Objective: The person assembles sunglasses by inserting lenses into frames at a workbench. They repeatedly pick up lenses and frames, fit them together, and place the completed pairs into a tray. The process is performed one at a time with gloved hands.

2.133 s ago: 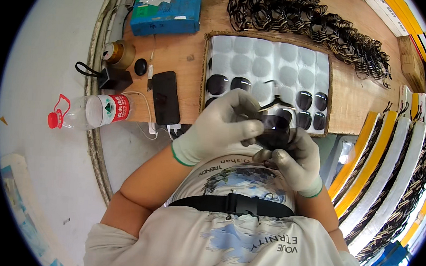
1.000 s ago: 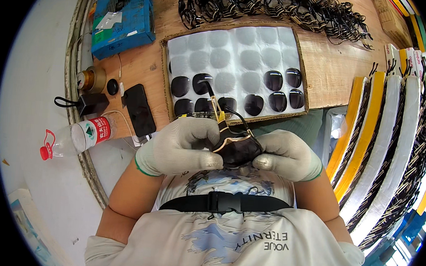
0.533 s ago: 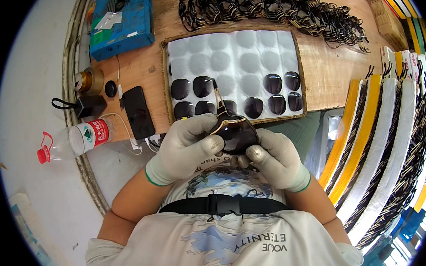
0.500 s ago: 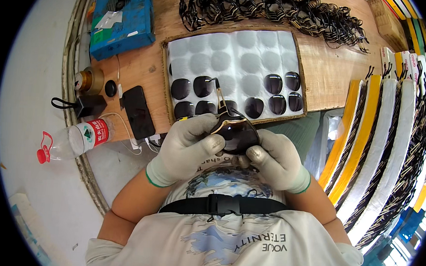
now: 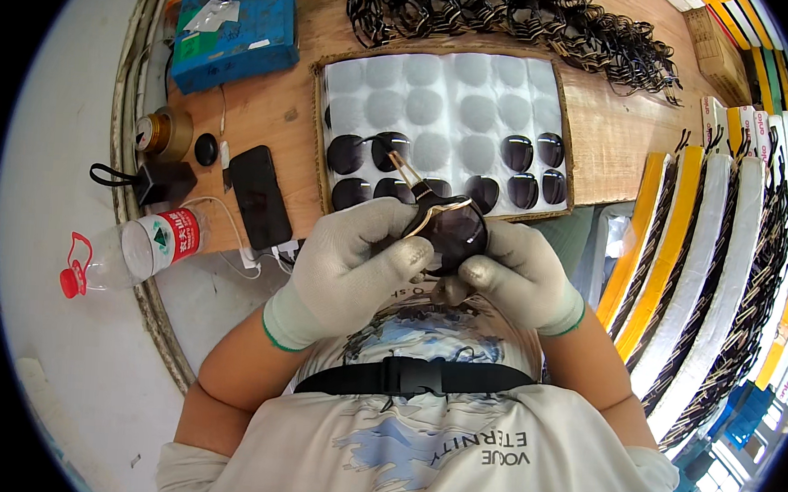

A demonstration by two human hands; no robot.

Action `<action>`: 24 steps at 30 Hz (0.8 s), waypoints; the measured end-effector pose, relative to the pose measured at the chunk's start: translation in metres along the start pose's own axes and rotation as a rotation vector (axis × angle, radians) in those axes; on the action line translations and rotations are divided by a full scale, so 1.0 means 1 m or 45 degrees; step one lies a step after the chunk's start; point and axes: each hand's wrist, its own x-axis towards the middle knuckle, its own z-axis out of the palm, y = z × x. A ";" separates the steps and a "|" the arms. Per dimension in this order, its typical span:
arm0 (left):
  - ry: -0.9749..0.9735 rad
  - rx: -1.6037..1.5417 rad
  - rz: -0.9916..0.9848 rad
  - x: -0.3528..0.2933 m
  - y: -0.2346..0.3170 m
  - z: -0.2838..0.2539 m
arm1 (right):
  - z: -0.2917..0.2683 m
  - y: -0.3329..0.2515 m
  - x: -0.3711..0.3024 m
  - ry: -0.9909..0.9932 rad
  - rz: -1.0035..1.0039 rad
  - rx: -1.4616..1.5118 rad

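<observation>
both gloved hands [image 5: 352,270] grip dark sunglasses [image 5: 458,236] between them — a shallow lens tray [image 5: 447,87] just beyond

Left hand [image 5: 346,266], right hand [image 5: 526,277], pinching; elbows [image 5: 216,379] bent

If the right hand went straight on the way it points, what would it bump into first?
The sunglasses: the right hand holds their near edge, pointing leftward across them. Beyond, the left hand seems next, though depth is hard to judge.

Glossy lens [image 5: 460,239], shiny metal-look frame [image 5: 442,205], matt knit gloves [image 5: 343,268] & smooth-surf wood tbl [image 5: 608,133]
</observation>
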 end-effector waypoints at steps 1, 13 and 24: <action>-0.014 0.039 -0.001 -0.002 0.002 -0.001 | -0.003 0.002 0.003 -0.046 -0.015 0.034; 0.055 -0.519 -0.114 -0.011 -0.002 0.003 | 0.009 0.013 0.012 -0.087 -0.071 0.360; 0.288 -0.138 -0.050 -0.006 -0.002 0.020 | 0.012 0.017 0.010 0.083 -0.109 0.260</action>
